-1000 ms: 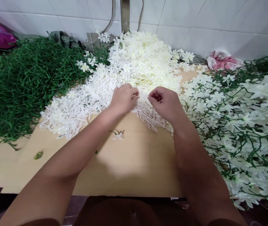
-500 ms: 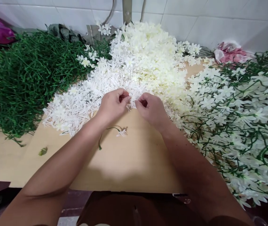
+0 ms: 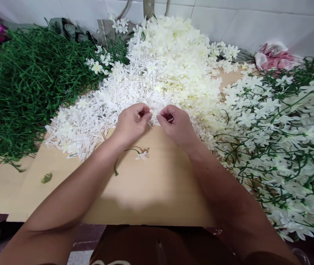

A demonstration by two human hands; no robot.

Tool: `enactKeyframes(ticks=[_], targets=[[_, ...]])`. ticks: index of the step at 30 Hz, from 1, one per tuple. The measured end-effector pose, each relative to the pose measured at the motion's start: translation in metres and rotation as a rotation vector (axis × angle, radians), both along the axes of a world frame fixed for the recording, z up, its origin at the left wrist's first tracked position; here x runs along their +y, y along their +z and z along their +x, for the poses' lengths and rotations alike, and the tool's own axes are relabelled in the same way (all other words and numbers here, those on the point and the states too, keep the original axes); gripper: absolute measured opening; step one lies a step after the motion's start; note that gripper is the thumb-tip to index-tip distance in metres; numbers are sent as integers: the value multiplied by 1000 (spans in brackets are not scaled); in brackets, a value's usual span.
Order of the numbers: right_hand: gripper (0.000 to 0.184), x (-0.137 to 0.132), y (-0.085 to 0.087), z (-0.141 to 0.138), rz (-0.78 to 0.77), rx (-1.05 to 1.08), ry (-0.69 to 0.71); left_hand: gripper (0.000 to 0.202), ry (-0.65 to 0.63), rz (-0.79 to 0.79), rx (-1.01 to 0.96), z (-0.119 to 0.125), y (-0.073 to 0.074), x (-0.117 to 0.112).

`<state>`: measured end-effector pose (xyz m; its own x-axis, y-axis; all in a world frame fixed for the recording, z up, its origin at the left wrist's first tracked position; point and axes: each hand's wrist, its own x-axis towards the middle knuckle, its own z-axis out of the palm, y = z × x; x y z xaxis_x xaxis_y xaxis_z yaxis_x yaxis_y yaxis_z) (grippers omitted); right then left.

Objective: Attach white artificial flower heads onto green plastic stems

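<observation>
My left hand [image 3: 131,123] and my right hand [image 3: 175,124] are close together at the near edge of a pile of white plastic flower parts [image 3: 102,106]. Both hands are closed in a pinch on small white flower pieces [image 3: 152,112] between the fingertips. Behind them rises a heap of cream fabric flower petals [image 3: 173,62]. A single finished flower on a green stem [image 3: 136,154] lies on the wooden table [image 3: 151,184] just under my left wrist.
A mound of green plastic stems [image 3: 27,81] fills the left side. Assembled green stems with white flowers [image 3: 278,140] cover the right side. A pink bag [image 3: 274,55] lies by the tiled wall at the back right. A small green scrap [image 3: 46,178] lies at the front left.
Both hands came closer together and a little nearer to me, at the front edge of the white pile. The view tilted down slightly.
</observation>
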<state>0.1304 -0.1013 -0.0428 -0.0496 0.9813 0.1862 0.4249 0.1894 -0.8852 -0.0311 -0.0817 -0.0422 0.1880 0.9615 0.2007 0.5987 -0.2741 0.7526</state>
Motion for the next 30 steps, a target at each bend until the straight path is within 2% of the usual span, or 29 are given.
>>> enactKeyframes(ticks=[4, 8, 14, 19, 25, 30], targets=[[8, 1, -8, 0, 102, 73, -8, 5, 41, -62, -118, -3, -5, 3], [7, 0, -10, -2, 110, 166, 9, 5, 56, -96, -223, -7, -8, 6], [9, 0, -10, -4, 68, 260, -14, 22, 5, -24, -68, -12, 1, 2], [7, -1, -9, -3, 101, 214, -21, 24, -50, -111, -52, -9, 9, -3], [3, -4, -11, -4, 234, 67, 9, 22, -109, -212, -180, -4, 9, -3], [11, -1, -16, 0, 307, 10, 8, 15, -34, -186, -111, -4, 4, 0]])
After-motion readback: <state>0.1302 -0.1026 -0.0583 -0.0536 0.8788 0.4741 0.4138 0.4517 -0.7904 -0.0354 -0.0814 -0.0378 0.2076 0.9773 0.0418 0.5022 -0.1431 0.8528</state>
